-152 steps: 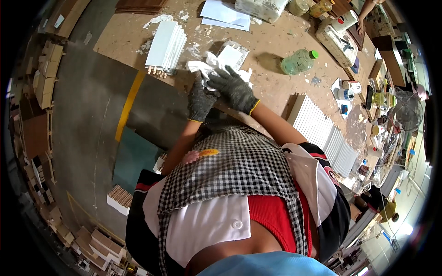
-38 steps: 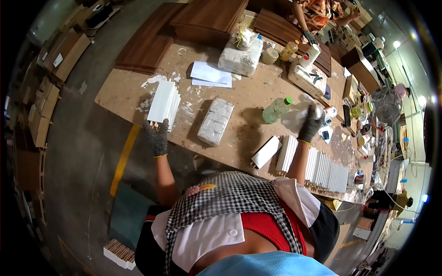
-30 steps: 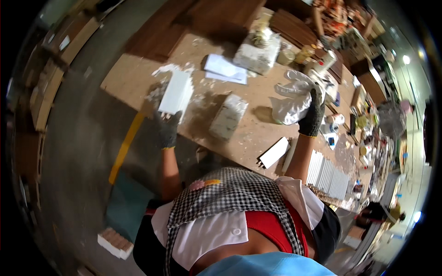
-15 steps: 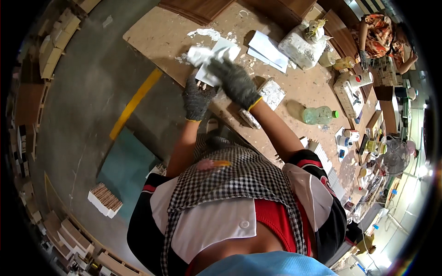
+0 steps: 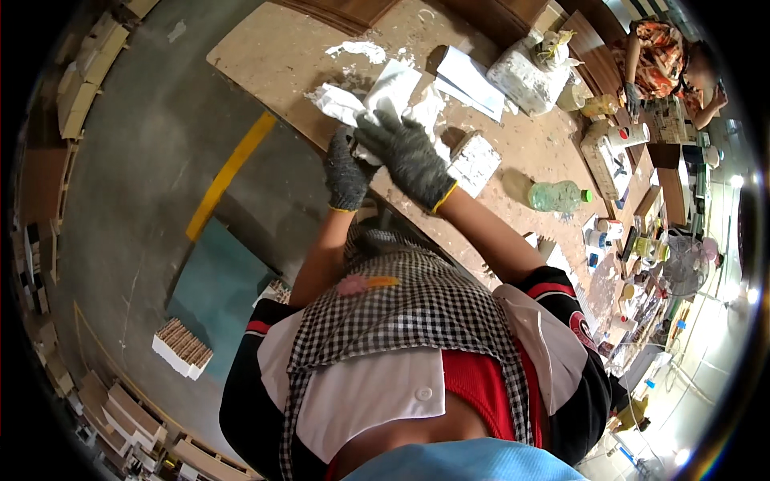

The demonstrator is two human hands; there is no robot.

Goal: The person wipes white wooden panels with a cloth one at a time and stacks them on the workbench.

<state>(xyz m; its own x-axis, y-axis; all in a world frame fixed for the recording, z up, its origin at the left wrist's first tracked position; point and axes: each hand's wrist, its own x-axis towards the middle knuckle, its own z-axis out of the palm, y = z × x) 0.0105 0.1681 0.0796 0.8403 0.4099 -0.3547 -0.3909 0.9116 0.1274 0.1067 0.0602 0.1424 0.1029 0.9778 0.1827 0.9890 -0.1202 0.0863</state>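
My right hand (image 5: 407, 154), in a dark grey glove with a yellow cuff, is over a crumpled white cloth (image 5: 337, 103). Its fingers press onto the cloth, which spreads out on both sides of them. Close by on the left, my left hand (image 5: 347, 175), gloved alike, is at the table edge with curled fingers; what they hold is hidden under the white material. A white sheet (image 5: 395, 82) lies just beyond the fingers. To the right of my right hand is a white, paint-smeared block-like container (image 5: 476, 163).
The worktable (image 5: 265, 52) carries white smears (image 5: 357, 51), folded papers (image 5: 469, 82), a large white-stained container (image 5: 525, 78) and a green-capped bottle (image 5: 557, 196). Dark brown wooden panels (image 5: 345, 12) stand along its far side. Another person (image 5: 662, 60) is at the far right.
The white cloth, bunched and blurred before, now lies spread to both sides of my right hand. My right hand has shifted slightly left; my left hand stays near the table edge.
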